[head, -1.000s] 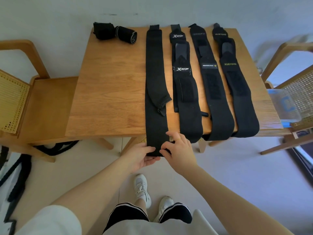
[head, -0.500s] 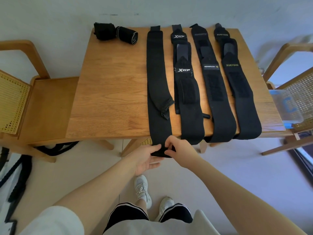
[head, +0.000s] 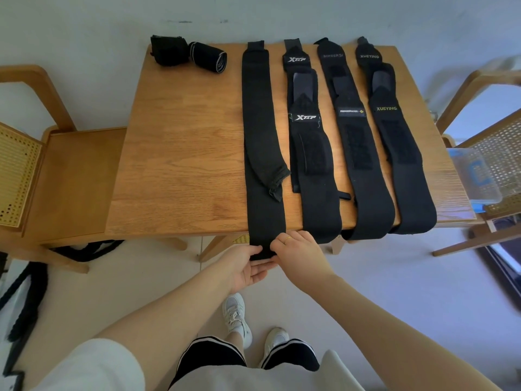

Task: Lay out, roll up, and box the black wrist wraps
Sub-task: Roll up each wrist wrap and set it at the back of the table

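Both hands pinch the overhanging near end of the leftmost plain black wrist wrap (head: pixel 260 131): the left hand (head: pixel 248 266) cups it from below, the right hand (head: pixel 296 249) clamps its edge. It lies lengthwise on the wooden bench (head: pixel 183 153), beside three branded black wraps (head: pixel 363 153). A loose, skewed first turn could telescope; tugging may drag the strap off the edge.

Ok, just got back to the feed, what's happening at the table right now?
A person is starting to roll a wrist wrap. Both the left hand and right hand pinch the near end of the leftmost plain wrap, which hangs over the wooden table edge. Three more branded wraps lie flat beside it. Two rolled wraps sit at the far left corner. A clear box waits on the right chair.
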`<state>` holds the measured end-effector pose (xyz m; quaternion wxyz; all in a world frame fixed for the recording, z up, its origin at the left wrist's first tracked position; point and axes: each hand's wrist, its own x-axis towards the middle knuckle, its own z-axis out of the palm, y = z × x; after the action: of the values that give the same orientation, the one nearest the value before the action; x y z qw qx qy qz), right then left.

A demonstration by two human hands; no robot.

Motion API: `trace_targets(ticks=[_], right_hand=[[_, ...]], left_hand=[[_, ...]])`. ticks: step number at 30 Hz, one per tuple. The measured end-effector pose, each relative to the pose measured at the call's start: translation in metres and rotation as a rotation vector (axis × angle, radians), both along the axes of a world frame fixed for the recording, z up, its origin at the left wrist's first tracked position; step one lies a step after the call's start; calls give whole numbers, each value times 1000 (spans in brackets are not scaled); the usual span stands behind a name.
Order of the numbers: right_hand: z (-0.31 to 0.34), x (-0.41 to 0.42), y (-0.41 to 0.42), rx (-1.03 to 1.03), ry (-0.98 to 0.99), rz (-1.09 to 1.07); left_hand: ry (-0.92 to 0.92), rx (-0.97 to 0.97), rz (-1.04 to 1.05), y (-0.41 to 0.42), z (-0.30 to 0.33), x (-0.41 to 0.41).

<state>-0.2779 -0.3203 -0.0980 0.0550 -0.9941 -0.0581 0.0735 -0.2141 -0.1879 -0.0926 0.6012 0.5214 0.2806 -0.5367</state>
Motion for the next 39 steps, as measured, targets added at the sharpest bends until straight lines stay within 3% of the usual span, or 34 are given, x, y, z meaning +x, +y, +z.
trace_targets(ticks=[3, 8, 12, 16, 19, 22, 27, 30, 32, 35, 37, 39], right_hand=[[1, 9, -4, 103, 154, -30], [11, 19, -6, 427, 316, -333], [14, 26, -7, 579, 314, -531], [11, 33, -2, 467, 199, -498], [4, 31, 1, 240, -54, -236], [1, 24, -6, 118, -141, -76], [1, 33, -13, 1, 14, -24], [2, 42, -14, 22, 89, -90], [2, 50, -13, 45, 130, -144], [2, 56, -12, 158, 178, -239], [5, 58, -16, 252, 175, -331], [6, 60, -17, 286, 192, -387]], left_hand=[[58, -19, 43, -1, -1, 2], [45, -53, 85, -4, 0, 9], [8, -87, 34, -3, 2, 14], [3, -90, -2, -3, 2, 21], [-5, -39, -31, -5, 3, 25], [-17, -6, -45, -4, 2, 28], [12, -90, -90, -8, 1, 33], [-40, -78, -243, -6, 6, 42], [-265, 121, -489, -1, 11, 49], [-1032, 488, -929, 9, 4, 59], [-1430, 490, -1017, 14, 0, 64], [-1631, 351, -1119, 15, -9, 69]])
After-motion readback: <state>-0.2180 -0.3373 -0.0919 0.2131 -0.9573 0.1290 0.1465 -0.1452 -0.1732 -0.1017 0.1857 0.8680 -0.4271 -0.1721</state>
